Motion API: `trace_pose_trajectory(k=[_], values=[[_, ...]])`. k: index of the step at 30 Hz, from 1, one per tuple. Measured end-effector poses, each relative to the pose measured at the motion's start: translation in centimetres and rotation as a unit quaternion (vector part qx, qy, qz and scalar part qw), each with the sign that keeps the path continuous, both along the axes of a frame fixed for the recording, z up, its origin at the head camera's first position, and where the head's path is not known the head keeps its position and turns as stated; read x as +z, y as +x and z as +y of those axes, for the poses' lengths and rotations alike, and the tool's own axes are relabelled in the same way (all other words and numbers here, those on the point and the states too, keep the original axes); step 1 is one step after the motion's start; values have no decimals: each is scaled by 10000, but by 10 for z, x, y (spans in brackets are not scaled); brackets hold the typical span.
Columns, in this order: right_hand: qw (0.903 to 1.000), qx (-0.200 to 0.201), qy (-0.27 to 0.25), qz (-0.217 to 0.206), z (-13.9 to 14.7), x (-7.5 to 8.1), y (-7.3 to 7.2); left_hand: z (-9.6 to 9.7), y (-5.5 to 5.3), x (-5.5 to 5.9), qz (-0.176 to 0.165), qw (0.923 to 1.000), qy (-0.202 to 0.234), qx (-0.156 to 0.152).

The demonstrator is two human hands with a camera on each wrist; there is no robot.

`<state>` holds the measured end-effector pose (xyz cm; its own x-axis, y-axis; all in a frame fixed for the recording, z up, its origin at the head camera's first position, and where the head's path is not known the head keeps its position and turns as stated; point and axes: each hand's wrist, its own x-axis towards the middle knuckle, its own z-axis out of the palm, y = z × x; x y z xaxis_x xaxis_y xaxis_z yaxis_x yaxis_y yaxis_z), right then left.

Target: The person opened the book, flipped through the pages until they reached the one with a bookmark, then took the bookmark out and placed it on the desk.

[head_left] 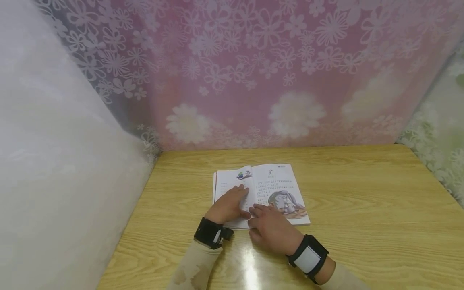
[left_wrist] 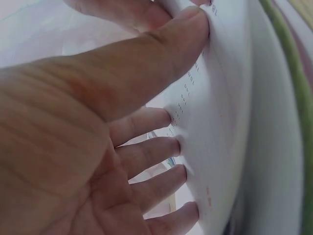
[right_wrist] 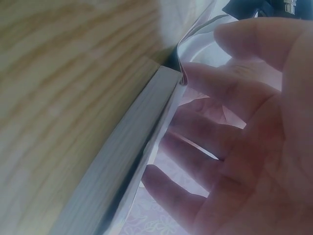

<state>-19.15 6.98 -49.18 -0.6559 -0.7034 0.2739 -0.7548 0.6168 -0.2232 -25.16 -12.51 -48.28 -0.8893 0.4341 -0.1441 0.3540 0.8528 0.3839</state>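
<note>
Our right grip (head_left: 273,229), loosely bent and holding nothing, touches the book (head_left: 266,191) near the front of its gutter (head_left: 252,185); our left grip (head_left: 229,204), fingers extended and unladen, rests on its left page (head_left: 226,181). The book lies open on the bench (head_left: 362,201); we should probably smooth lightly outward from its gutter.

"Where could a hand pass?"
"I see most room above the wooden table (head_left: 369,189), to the right of the open illustrated book (head_left: 273,173). The left strip is narrower, with the white sheet (head_left: 72,169) beside it."
"And across the lower pages?"
"There my left hand (head_left: 228,205) and right hand (head_left: 275,231) block it, close together. The pink floral curtain (head_left: 246,100) bounds the far side."
</note>
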Motion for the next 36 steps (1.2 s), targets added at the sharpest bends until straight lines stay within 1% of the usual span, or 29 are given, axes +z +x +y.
trace_pose_trajectory(k=[3,6,10,11,13,14,17,18,20,22,23,25,27,29,31,34,36], values=[[9999,44,-105,90,-2,-1,-2,-1,-1,1,59,9999,-98,-5],[9994,193,-268,87,-3,0,-6,-3,-2,2,66,9998,-167,2],[9990,195,-360,-169,12,6,-11,-5,-3,4,-11,9999,-95,48],[9990,231,-366,-94,19,7,-14,-5,-4,4,-26,10000,-77,53],[9990,47,-436,20,34,10,-20,-5,-4,5,-72,9999,-31,76],[9987,-76,-470,186,42,11,-24,-5,-4,5,-98,9999,7,102],[9963,-544,-480,463,69,12,-33,-5,-2,5,-210,9995,133,176],[9948,-819,-433,415,77,13,-34,-5,-2,4,-231,9994,170,197],[9925,-1123,-190,437,91,13,-33,-5,0,4,-254,9992,212,230],[9901,-1352,-13,363,101,12,-31,-4,1,4,-265,9991,226,243],[9891,-1413,48,409,105,11,-28,-4,1,4,-267,9991,233,237],[9883,-1431,53,530,109,8,-25,-3,1,4,-261,9991,240,213],[9877,-1406,-74,685,111,3,-24,-2,1,4,-286,9990,274,188],[9873,-1278,-180,922,110,-1,-24,-1,1,3,-308,9990,285,136],[9865,-1236,-271,1039,107,-3,-25,-1,1,3,-316,9991,272,105],[9852,-1252,-382,1110,101,-5,-26,0,1,2,-330,9990,274,83],[9849,-1279,-445,1079,96,-7,-27,-1,0,2,-320,9991,279,78]])
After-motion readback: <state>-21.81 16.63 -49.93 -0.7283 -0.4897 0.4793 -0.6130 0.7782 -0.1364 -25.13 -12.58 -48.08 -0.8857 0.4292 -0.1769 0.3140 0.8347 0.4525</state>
